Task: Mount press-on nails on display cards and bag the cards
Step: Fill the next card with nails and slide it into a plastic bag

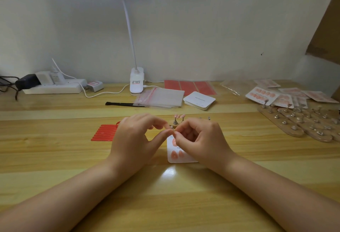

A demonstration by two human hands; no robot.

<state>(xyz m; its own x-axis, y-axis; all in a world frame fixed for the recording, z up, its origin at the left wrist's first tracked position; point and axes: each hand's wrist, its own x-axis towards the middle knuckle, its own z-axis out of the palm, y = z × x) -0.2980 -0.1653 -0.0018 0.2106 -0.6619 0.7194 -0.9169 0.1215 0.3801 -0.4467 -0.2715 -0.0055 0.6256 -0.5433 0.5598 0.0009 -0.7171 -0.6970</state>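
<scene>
Leftmost, red strips (104, 132) lie on the wooden table (55, 158). Beside them the left hand (135, 138) and right hand (200, 139) meet fingertip to fingertip, curled and pinching something too small to identify. Under the right hand lies a white display card (181, 156) bearing pink nails (173, 155).
</scene>
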